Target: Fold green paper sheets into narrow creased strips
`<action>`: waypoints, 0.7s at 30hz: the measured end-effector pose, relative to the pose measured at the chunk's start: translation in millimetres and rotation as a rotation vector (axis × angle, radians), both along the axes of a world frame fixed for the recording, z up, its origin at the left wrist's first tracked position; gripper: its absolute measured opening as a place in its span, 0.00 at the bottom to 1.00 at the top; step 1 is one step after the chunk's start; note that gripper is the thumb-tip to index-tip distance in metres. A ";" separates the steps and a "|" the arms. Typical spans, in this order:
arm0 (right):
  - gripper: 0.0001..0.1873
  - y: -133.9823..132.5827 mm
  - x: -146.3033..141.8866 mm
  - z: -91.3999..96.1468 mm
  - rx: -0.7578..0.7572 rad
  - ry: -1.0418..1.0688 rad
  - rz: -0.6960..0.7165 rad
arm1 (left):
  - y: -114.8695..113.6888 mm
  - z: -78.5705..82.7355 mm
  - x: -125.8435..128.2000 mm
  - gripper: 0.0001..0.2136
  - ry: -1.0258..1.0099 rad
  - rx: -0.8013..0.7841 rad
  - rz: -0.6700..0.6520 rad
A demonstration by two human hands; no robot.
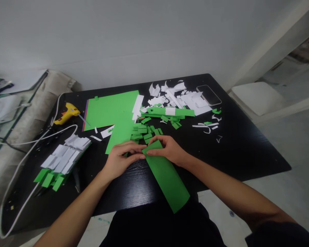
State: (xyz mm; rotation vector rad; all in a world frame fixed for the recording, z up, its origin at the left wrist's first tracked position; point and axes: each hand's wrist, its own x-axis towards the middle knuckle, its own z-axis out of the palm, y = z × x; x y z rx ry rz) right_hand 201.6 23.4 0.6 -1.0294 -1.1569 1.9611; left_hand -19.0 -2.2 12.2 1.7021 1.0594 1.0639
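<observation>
A long green paper strip point(168, 181) slants down toward me over the table's front edge. Near its top end, my right hand point(171, 151) is closed on it, the thumb lying across the front and the fingers behind. My left hand point(125, 156) pinches the same strip at its upper left corner, thumb and fingertips together. Just beyond my hands lies a heap of small folded green paper pieces point(140, 131). A narrower green sheet point(121, 133) reaches out from behind my left hand.
A large green sheet point(105, 106) lies at the back of the black table point(237, 151). White paper scraps point(172, 96) and a phone-like slab point(213, 95) are back right. At left are a yellow glue gun point(70, 113), its white cable point(15, 178) and layered white-and-green paper pieces point(63, 157).
</observation>
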 end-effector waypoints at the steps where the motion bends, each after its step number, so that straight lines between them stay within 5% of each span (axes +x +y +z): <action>1: 0.20 0.0 0.1 -0.2 -0.001 -0.002 0.004 | -0.4 0.1 0.4 0.13 0.007 0.000 0.002; 21: 0.17 1.1 2.0 2.9 0.013 -0.005 0.031 | 1.2 -5.5 -1.3 0.12 0.059 0.137 -0.038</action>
